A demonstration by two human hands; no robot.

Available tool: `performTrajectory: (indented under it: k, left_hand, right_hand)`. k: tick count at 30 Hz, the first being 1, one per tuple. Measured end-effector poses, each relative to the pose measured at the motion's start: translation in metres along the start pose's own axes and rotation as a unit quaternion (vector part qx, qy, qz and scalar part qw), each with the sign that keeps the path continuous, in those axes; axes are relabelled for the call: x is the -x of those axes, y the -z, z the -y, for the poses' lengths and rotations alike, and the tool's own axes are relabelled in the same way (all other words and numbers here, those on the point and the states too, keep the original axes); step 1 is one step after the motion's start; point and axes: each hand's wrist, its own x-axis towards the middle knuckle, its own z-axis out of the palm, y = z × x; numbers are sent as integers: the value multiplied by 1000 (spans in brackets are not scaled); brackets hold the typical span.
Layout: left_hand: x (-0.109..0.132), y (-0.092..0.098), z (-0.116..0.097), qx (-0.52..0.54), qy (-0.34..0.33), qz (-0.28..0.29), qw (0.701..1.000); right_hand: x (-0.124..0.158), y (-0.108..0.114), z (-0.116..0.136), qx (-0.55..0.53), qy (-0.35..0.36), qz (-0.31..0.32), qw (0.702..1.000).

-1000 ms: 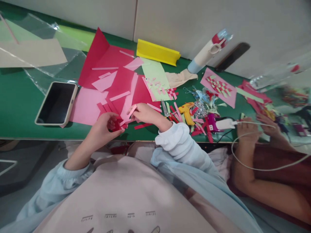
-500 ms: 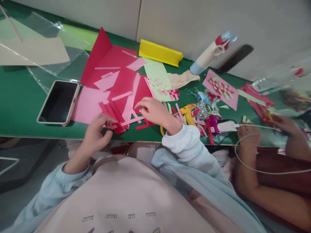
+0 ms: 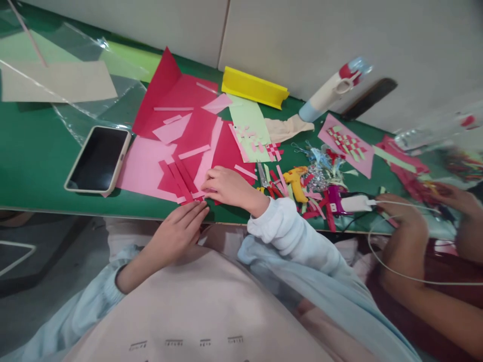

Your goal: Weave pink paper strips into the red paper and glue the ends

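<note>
Both hands meet at the table's front edge over narrow red paper strips and a pink paper strip. My left hand has its fingers straight and pressed together, with the tips on the near ends of the strips; its thumb is hidden. Just above it, my right hand is closed in a pinch at the right end of the pink strip. Another pink strip lies across the red ones. Beneath is a pink sheet. Scissors lie to the right of my right hand.
A phone lies on the left. Red card, a yellow folded piece and a bottle are behind. To the right are a yellow glue gun, paper scraps and a white cable near another person's hands.
My left hand has moved right, its curled fingers straightening onto the strips. My right hand has come down and left, beside it, uncovering the scissors. The other person's hand has shifted right.
</note>
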Motion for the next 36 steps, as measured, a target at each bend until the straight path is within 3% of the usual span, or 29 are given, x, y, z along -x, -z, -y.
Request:
performTrajectory:
  k: [7, 13, 19, 27, 36]
  left_hand:
    - [5, -11, 0, -26, 31, 49, 998]
    - [4, -11, 2, 4, 40, 49, 998]
    - [-1, -4, 2, -38, 11, 45, 998]
    - [-1, -4, 3, 14, 31, 49, 998]
    - [-3, 0, 3, -31, -1, 53, 998]
  right_hand:
    - [-4, -4, -2, 2, 16, -3, 1000]
    - [-14, -1, -4, -11, 20, 15, 1000]
    - [-20, 1, -10, -5, 29, 3, 1000]
    - [-34, 7, -14, 9, 6, 3, 1000]
    - [-46, 20, -10, 3, -17, -3, 1000]
